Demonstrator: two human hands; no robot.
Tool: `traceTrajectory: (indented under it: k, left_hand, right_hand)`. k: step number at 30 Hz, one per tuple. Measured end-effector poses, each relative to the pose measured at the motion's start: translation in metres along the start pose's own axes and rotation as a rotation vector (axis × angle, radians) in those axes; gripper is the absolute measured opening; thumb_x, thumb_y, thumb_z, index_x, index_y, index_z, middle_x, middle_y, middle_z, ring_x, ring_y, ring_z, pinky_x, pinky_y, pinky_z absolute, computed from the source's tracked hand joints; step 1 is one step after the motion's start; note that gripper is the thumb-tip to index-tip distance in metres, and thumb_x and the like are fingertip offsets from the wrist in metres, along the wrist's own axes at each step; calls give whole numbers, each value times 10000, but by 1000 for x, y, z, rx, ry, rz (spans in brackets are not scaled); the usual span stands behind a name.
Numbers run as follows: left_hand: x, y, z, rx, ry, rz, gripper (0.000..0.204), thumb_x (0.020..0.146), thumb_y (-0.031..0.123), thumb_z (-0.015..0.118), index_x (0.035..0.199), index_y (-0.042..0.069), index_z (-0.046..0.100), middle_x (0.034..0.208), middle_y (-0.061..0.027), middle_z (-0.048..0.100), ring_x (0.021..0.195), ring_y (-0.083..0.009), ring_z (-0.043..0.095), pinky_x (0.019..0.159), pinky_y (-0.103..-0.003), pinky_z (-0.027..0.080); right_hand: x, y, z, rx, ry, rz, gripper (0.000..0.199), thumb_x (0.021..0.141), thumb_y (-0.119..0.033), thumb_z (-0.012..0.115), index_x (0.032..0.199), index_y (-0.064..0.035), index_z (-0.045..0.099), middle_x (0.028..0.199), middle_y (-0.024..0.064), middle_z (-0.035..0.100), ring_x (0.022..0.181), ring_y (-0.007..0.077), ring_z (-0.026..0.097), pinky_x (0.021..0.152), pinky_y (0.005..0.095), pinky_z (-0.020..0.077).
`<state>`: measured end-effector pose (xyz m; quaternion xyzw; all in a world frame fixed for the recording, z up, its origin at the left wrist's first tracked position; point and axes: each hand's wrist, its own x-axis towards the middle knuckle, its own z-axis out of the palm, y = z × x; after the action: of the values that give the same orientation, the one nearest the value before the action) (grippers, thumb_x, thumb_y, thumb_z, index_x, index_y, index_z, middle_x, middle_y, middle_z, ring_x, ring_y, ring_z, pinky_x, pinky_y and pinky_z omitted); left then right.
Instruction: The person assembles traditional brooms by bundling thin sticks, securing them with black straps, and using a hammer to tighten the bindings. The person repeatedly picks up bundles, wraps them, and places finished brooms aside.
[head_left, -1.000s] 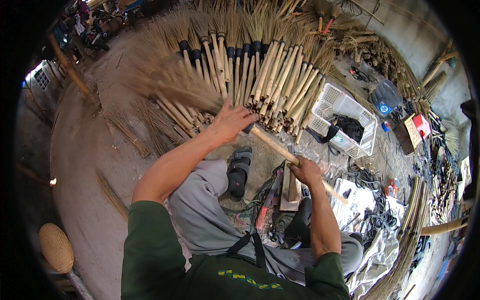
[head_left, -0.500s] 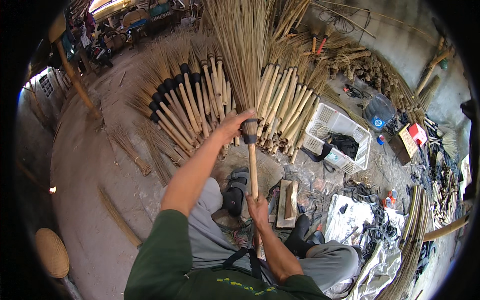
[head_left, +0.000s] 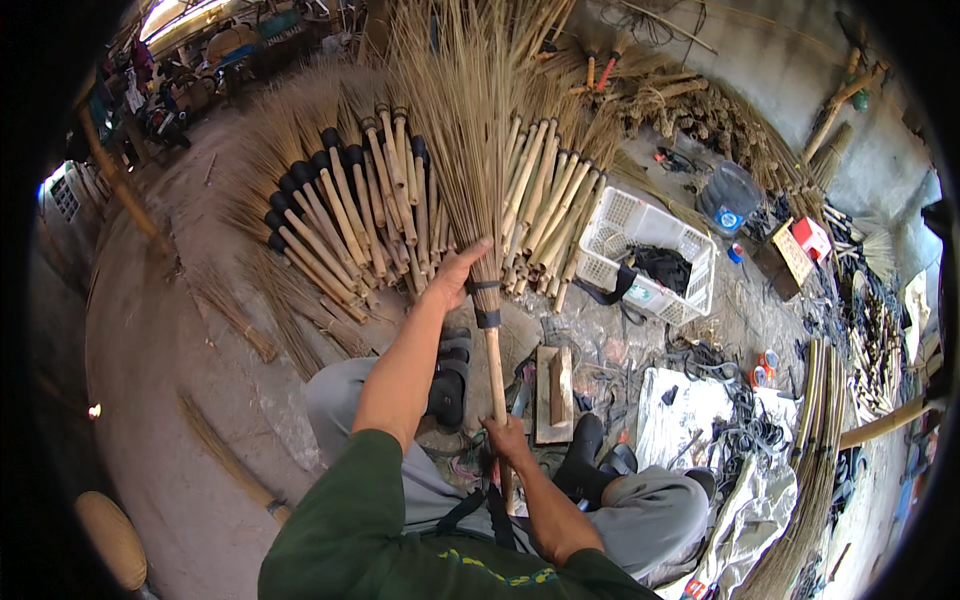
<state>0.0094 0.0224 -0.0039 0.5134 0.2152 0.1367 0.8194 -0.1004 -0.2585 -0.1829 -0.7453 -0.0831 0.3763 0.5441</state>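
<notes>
I hold a straw broom point(head_left: 462, 130) upright in front of me, its bristles fanned upward and its wooden handle point(head_left: 495, 370) pointing down. My left hand point(head_left: 455, 275) grips the base of the bristles, just above the black binding band point(head_left: 487, 318). Near the handle's lower end my right hand point(head_left: 507, 440) is closed around it, close to my lap. Behind the broom a heap of finished brooms point(head_left: 340, 210) lies on the ground, handles toward me.
A white plastic basket point(head_left: 645, 255) with dark contents sits to the right. A wooden block point(head_left: 553, 395) and black sandals point(head_left: 447, 375) lie near my legs. Bamboo poles point(head_left: 820, 460), cords and small tins clutter the right side. A woven stool point(head_left: 110, 540) stands lower left.
The broom has swung from lying tilted across the pile to standing upright. My left hand stayed at the bristle base while my right hand slid down toward the handle's end.
</notes>
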Motion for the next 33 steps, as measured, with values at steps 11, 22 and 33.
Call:
traceTrajectory:
  k: [11, 22, 33]
  left_hand:
    - [-29, 12, 48, 206, -38, 162, 915, 819, 562, 831, 1478, 25, 493, 1344, -123, 632, 1178, -263, 645, 1046, -438, 489]
    - [-128, -149, 74, 995, -95, 223, 381, 882, 192, 747, 1200, -2, 663, 1013, -213, 729, 959, -378, 705, 852, -455, 550]
    - [-19, -107, 59, 1243, 137, 565, 245, 861, 282, 790, 967, 69, 733, 869, -213, 729, 820, -423, 707, 712, -504, 540]
  right_hand:
    - [-16, -38, 8, 179, 193, -322, 322, 950, -291, 732, 855, 2, 638, 664, -1, 544, 627, 119, 494, 562, 340, 422]
    - [19, -183, -88, 407, 325, -517, 479, 983, -409, 708, 1139, 37, 628, 807, 145, 681, 754, 221, 655, 683, 399, 533]
    - [-43, -326, -369, 431, 196, -891, 708, 901, -539, 761, 1406, -114, 506, 1182, 124, 691, 1162, 296, 663, 998, 529, 524]
